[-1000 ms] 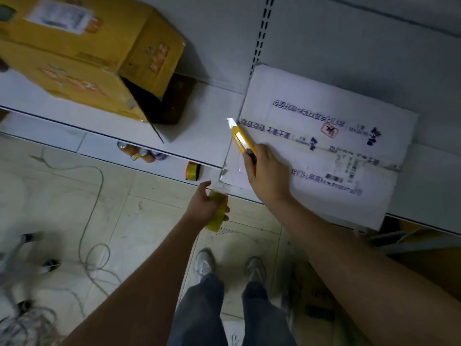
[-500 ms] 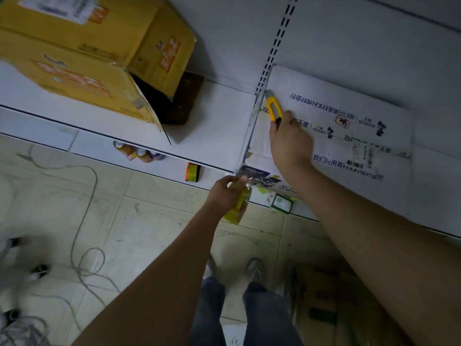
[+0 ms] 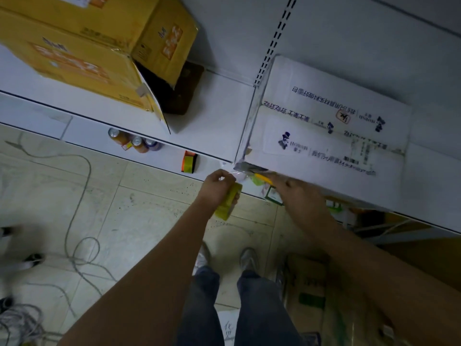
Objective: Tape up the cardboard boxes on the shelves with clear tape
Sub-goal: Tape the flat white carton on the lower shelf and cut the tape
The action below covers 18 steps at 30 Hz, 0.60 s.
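A white printed cardboard box [image 3: 324,121] lies on the white shelf [image 3: 207,116], with a strip of clear tape running down its left edge to the near corner. My left hand [image 3: 219,186] grips a yellow-cored roll of clear tape [image 3: 228,203] just below that corner, and a strand of tape stretches from the roll to the box. My right hand [image 3: 296,193] holds a yellow utility knife [image 3: 262,177] at the box's near left corner, by the strand. A yellow cardboard box [image 3: 87,46] with an open end flap stands at the shelf's left.
A lower shelf holds several cans [image 3: 134,142] and an orange-and-black tape roll [image 3: 189,162]. Loose cables [image 3: 74,233] lie on the tiled floor at left. My legs and shoes [image 3: 224,258] are below, with cardboard boxes [image 3: 309,295] on the floor at right.
My right hand has come down with the knife from the box's far left edge to its near corner. My left hand stays under that corner with the roll.
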### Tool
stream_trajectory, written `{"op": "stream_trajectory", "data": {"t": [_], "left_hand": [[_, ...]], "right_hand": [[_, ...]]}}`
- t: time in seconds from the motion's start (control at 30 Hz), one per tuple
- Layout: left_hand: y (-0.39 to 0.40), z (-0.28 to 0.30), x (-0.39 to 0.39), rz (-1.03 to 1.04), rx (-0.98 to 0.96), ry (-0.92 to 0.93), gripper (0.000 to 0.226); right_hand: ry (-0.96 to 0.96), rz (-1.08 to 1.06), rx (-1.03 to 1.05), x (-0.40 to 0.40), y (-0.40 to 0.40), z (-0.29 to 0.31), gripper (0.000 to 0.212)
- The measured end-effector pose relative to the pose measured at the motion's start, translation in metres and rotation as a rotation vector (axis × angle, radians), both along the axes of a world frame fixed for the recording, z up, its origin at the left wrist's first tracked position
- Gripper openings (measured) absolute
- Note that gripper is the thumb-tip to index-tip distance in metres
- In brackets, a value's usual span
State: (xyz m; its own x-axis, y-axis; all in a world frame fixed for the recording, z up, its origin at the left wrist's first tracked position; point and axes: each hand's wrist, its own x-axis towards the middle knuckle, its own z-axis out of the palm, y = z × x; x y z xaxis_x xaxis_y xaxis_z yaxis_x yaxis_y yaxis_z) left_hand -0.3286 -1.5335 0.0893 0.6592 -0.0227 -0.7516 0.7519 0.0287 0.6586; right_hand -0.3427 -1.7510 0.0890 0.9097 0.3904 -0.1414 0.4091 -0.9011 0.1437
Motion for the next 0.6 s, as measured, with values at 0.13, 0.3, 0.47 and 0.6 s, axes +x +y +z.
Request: {"op": "stream_trajectory", "data": {"t": [0.13, 0.3, 0.47, 0.6], "left_hand": [[0.01, -0.003, -0.012, -0.043, 0.106, 0.003, 0.009], [0.004, -0.004, -0.022, -0.015, 0.169, -0.012, 0.014], [0.007, 0.006, -0.025, 0.025, 0.209, -0.086, 0.014], [0.017, 0.013, -0.034, 0.057, 0.212, -0.132, 0.014]], "right_hand": [[-0.086, 0.062, 0.021, 0.002, -0.034, 0.0, 0.067], [-0.152, 0.073, 0.248, 0.011, -0.012, 0.021, 0.037], [-0.102, -0.141, 0.37, 0.058, 0.03, 0.028, 0.038], [0.017, -0.272, 0.182, 0.076, 0.053, 0.013, 0.046]]}}
